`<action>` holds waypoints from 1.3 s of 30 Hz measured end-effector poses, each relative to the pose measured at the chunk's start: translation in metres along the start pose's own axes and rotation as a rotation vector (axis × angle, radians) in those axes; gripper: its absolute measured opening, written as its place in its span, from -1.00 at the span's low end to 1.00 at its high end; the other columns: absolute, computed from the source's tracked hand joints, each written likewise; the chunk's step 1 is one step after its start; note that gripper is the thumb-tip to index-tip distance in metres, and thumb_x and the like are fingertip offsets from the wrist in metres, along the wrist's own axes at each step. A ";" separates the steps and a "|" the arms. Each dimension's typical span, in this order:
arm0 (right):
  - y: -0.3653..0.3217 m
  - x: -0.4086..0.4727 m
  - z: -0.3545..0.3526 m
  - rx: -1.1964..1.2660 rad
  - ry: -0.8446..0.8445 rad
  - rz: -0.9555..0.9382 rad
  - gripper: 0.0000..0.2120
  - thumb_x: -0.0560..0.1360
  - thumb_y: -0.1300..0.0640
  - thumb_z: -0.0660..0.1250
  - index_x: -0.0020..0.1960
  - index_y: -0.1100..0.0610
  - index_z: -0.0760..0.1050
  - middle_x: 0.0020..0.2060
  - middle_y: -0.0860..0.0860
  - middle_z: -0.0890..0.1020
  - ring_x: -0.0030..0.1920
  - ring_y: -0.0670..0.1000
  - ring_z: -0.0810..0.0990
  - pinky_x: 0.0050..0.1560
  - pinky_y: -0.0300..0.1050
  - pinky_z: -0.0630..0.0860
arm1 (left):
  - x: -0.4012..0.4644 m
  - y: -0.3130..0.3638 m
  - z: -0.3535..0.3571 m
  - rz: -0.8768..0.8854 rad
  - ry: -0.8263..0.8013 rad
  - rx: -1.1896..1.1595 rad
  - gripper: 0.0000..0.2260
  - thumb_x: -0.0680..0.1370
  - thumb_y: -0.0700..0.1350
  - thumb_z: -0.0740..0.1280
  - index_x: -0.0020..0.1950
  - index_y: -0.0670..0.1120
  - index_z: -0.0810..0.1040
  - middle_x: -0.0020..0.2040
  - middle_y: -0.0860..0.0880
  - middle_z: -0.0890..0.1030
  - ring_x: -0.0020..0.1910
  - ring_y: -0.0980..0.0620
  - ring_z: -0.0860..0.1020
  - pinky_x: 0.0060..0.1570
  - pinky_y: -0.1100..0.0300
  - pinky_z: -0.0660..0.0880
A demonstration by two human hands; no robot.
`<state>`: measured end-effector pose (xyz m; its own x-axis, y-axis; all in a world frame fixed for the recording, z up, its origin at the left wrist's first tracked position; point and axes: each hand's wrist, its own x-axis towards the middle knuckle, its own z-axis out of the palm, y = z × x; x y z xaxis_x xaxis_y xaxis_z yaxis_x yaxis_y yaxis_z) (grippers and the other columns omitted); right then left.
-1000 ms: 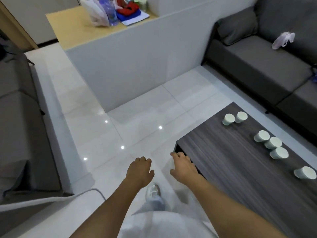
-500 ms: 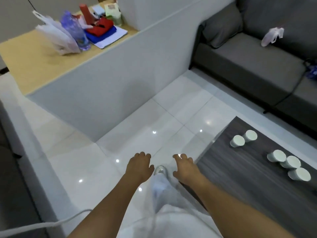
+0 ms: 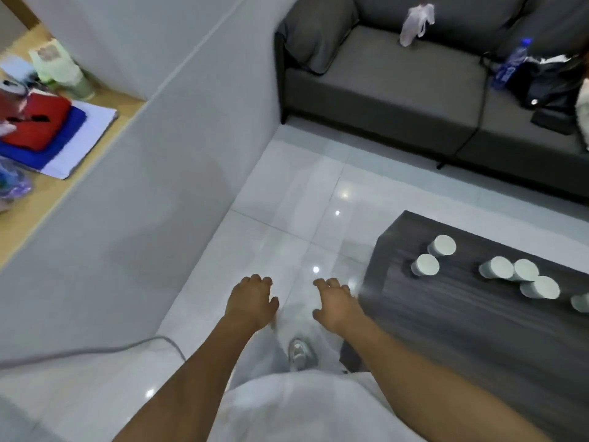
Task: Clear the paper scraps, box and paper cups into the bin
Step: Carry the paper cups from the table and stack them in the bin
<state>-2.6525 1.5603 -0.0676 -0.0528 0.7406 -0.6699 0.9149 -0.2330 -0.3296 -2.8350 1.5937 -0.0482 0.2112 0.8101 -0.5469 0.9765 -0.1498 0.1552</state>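
Observation:
Several white paper cups (image 3: 497, 268) lie on their sides on the dark wooden coffee table (image 3: 446, 320) at the right. My left hand (image 3: 251, 299) and my right hand (image 3: 339, 303) hang side by side over the white tiled floor, left of the table's corner. Both are empty with loosely spread fingers. The right hand is a short way from the nearest cup (image 3: 425, 265). No bin, box or paper scraps are in view.
A grey sofa (image 3: 398, 81) stands at the back right with a white plastic bag (image 3: 416, 22), a blue bottle (image 3: 511, 63) and a black bag on it. A grey partition wall (image 3: 143, 193) runs along the left, with a cluttered wooden counter (image 3: 41, 129) behind it. A cable (image 3: 95, 349) crosses the floor.
The view has swung right and forward: the sofa and table have shifted left and closer. Both hands stay empty and level in front of me.

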 end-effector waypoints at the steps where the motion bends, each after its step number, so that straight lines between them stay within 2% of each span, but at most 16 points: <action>1: 0.004 0.007 -0.006 0.035 0.010 0.037 -0.41 0.54 0.09 0.28 0.50 0.06 0.14 0.38 0.10 0.29 0.32 0.18 0.32 0.26 0.07 0.41 | 0.018 0.004 -0.009 0.044 -0.011 0.020 -0.63 0.59 0.04 0.18 0.34 -0.09 0.40 0.24 -0.08 0.48 0.23 -0.08 0.41 0.18 0.12 0.38; 11: 0.013 0.072 -0.066 0.410 0.147 0.441 -0.41 0.54 0.11 0.26 0.50 0.04 0.12 0.39 0.09 0.28 0.35 0.17 0.30 0.27 0.07 0.41 | 0.180 0.045 -0.098 0.480 -0.100 0.302 -0.61 0.59 0.05 0.17 0.34 -0.12 0.40 0.25 -0.11 0.47 0.23 -0.09 0.42 0.19 0.10 0.38; 18: 0.005 0.088 -0.088 0.681 0.240 0.669 -0.41 0.52 0.08 0.30 0.48 0.02 0.15 0.36 0.08 0.30 0.34 0.15 0.32 0.30 0.08 0.40 | 0.251 0.082 -0.144 0.686 -0.165 0.488 -0.60 0.59 0.05 0.17 0.36 -0.12 0.39 0.26 -0.12 0.47 0.24 -0.10 0.42 0.18 0.09 0.41; 23: 0.022 0.085 -0.093 0.840 0.325 0.811 -0.42 0.51 0.07 0.31 0.46 0.01 0.18 0.35 0.07 0.31 0.34 0.16 0.32 0.30 0.06 0.39 | 0.271 0.142 -0.141 0.864 -0.228 0.573 -0.59 0.59 0.06 0.18 0.38 -0.10 0.38 0.27 -0.11 0.46 0.25 -0.09 0.42 0.18 0.10 0.39; 29: 0.078 0.083 -0.097 1.001 0.390 0.969 -0.44 0.52 0.05 0.32 0.46 0.04 0.20 0.36 0.09 0.33 0.35 0.16 0.32 0.30 0.03 0.36 | 0.282 0.227 -0.123 1.034 -0.285 0.657 -0.60 0.59 0.05 0.19 0.37 -0.12 0.39 0.26 -0.12 0.47 0.25 -0.10 0.42 0.21 0.08 0.40; 34: 0.136 0.097 -0.111 1.231 0.446 1.050 -0.44 0.50 0.03 0.36 0.44 0.08 0.24 0.36 0.12 0.35 0.38 0.19 0.31 0.36 0.00 0.33 | 0.305 0.295 -0.109 1.088 -0.308 0.729 -0.60 0.59 0.05 0.19 0.36 -0.12 0.40 0.26 -0.10 0.48 0.24 -0.07 0.43 0.21 0.11 0.41; 39: 0.190 0.103 -0.119 1.374 0.490 1.122 -0.50 0.51 0.03 0.36 0.38 0.08 0.28 0.31 0.12 0.35 0.31 0.18 0.37 0.26 0.00 0.38 | 0.324 0.355 -0.091 1.108 -0.352 0.794 -0.60 0.60 0.03 0.18 0.40 -0.09 0.35 0.31 -0.08 0.44 0.29 -0.04 0.38 0.22 0.15 0.37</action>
<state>-2.4369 1.6676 -0.1201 0.6171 -0.0714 -0.7836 -0.5138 -0.7908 -0.3326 -2.4239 1.8546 -0.0957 0.7605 -0.1022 -0.6413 0.0378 -0.9789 0.2009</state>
